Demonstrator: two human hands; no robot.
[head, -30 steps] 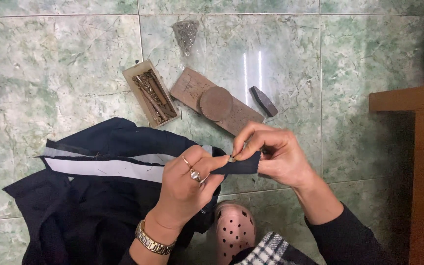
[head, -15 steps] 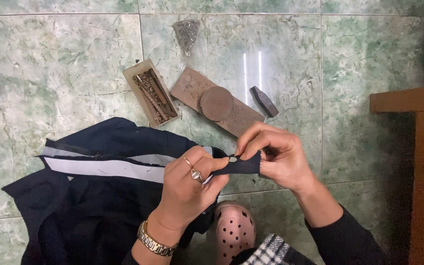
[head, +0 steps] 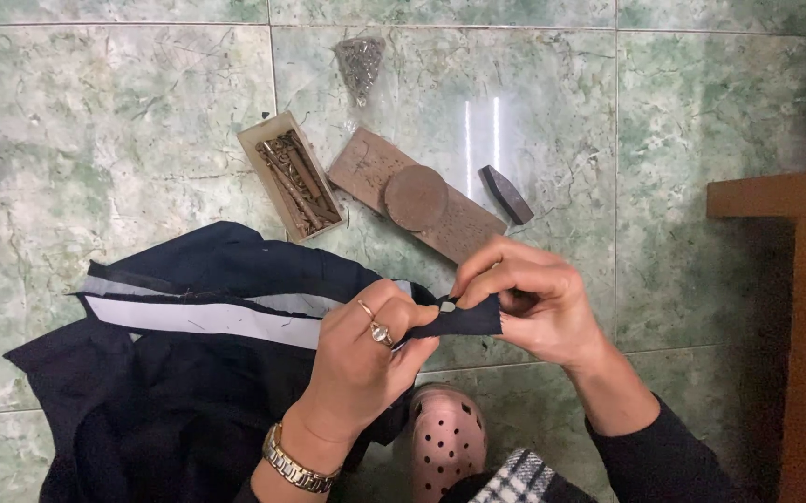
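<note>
Fabric strip: a narrow dark navy cloth strip (head: 454, 319) is stretched flat between both hands, just above the floor and in front of a pink clog. It runs back left into the rest of the garment.
Small metal bit: a tiny silvery piece (head: 446, 305) sits on the strip's top edge, right at the fingertips. Too small to say exactly what it is.
Right hand: the right hand (head: 538, 307) has its fingers pinched together on the strip's right end, thumb under, index tip down by the metal bit.
Left hand: the left hand (head: 366, 359) clamps the strip's left part between thumb and fingers. Two rings and a gold-coloured watch on that wrist.
Garment: a dark navy garment with a white lining band (head: 170, 373) lies bunched on the floor, left of the hands.
Clog: a pink perforated clog (head: 447, 438) is just below the hands.
Floor: green marbled floor tiles (head: 95, 121) carry everything here.
Further out: an open cardboard box of rusty metal tools (head: 291, 175), a brown wooden block with a round disc on top (head: 417, 196), a small dark hexagonal piece (head: 505, 194) and a clear bag of small metal bits (head: 359, 63) lie well beyond the hands.
Right edge: a brown wooden furniture piece (head: 794, 307).
</note>
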